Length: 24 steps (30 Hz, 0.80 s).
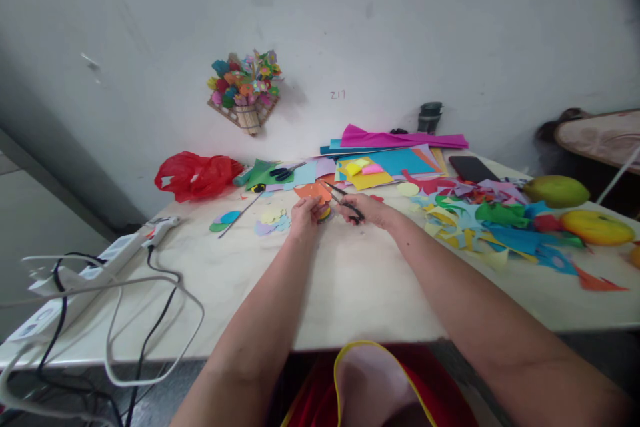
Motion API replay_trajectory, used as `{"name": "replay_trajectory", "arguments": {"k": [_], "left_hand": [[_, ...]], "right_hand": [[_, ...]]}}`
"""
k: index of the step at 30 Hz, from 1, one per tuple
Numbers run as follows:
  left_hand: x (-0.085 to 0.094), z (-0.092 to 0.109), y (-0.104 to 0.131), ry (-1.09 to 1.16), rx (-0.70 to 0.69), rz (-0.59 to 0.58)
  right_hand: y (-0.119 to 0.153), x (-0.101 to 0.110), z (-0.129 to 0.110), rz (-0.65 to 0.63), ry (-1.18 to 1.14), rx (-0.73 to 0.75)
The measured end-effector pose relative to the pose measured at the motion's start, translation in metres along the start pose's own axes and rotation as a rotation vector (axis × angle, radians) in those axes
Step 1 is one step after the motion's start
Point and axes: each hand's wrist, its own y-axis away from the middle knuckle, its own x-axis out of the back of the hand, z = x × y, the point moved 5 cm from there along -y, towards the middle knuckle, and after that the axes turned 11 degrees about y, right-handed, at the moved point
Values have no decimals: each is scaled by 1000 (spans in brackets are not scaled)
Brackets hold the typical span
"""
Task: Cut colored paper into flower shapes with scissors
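Three digits (pixel 338 95) (217) on the wall (pixel 400 33) beyond orange paper (pixel 307 191)

On the pale wall (pixel 400 47), to the right of the hanging flower basket (pixel 247 117) and level with its lower blooms (pixel 245 90), 3 small dark digits (pixel 338 95) can be read side by side: 217.
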Motion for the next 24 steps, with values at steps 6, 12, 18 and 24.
{"name": "replay_trajectory", "arguments": {"k": [6, 12, 18, 24], "left_hand": [[0, 0, 0, 20, -4, 19], [0, 1, 1, 32, -2, 12], [0, 1, 1, 29, 13, -3], [-1, -1, 0, 30, 15, -25]], "right_hand": [[5, -1, -7, 19, -47, -37], [9, -2, -13, 27, -90, -57], [8, -2, -11, 22, -50, -65], [1, -1, -2, 19, -36, 2]]}}
